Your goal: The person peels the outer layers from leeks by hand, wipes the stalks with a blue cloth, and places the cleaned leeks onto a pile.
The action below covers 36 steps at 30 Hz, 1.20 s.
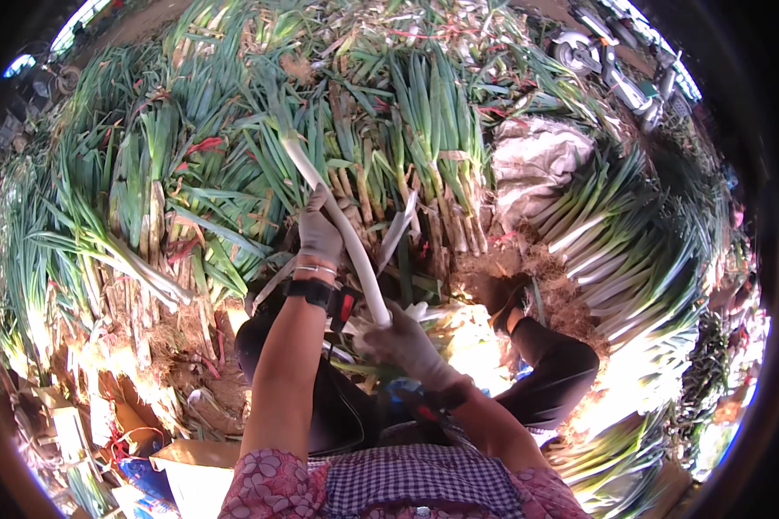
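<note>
Leek [352, 242] in two gloved hands: notes on the grip

It's mid-frame, slanting from upper left down to just below centre, pale shaft showing nicely. Left hand [319, 232] has its fingers closed on the upper part of the shaft; right hand [407, 348] is closed round the lower end. I'd guess it's light for its length, fairly stiff along the white part (there's a slight bend in it), and floppy up in the greens. Outer skin is probably a bit slick, so the gloves [318, 246] should help. Best hold imo is the firm white shaft; leaves would likely tear or fold if you yanked them.

Hard to make out: the leaf tips melt into the pile [441, 112] behind, so I can't say where they end. The right hand covers the bottom, so no idea about roots. Most left fingertips are hidden too, and glare washes out the ground [476, 346] just right of the lower centre.
</note>
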Motion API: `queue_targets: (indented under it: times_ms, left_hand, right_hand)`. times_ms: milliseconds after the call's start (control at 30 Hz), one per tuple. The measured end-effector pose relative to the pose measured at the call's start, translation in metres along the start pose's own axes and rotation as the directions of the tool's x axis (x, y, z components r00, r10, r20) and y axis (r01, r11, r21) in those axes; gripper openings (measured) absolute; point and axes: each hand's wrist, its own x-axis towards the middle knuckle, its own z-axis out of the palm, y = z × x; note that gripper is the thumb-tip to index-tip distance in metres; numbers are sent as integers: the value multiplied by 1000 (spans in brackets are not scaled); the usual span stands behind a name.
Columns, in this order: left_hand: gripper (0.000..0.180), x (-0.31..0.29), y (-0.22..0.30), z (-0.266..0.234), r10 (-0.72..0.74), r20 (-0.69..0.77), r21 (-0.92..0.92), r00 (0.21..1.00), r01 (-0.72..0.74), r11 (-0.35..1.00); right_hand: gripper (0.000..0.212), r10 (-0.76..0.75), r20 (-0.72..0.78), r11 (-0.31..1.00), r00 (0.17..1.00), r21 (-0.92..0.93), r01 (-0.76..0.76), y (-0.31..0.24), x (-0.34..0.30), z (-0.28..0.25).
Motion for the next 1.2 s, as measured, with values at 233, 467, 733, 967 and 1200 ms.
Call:
queue_targets:
  times_ms: [233, 467, 733, 967, 1200]
  left_hand:
    - [19, 0, 41, -18, -110, 261, -82, 959, 135, 987]
    - [37, -97, 36, 36, -302, 396, 157, 867, 260, 953]
    - [29, -208, 28, 53, -593, 301, 446, 747, 439, 780]
    - [26, -219, 18, 50, -551, 144, 553, 822, 395, 733]
    - [31, -226, -30, 93, -563, 1, 665, 826, 420, 617]
  right_hand:
    - [55, 107, -26, 829, 994, -549, -104, 13, -115, -67]
    - [40, -382, -139, 912, 914, -217, 348, -78, 2, -69]
    - [36, -493, -338, 773, 802, 252, 582, -111, 81, -55]
    - [48, -455, -413, 890, 789, -191, 414, -167, -79, -169]
    - [36, -78, -935, 959, 347, 24, 281, 9, -258, -348]
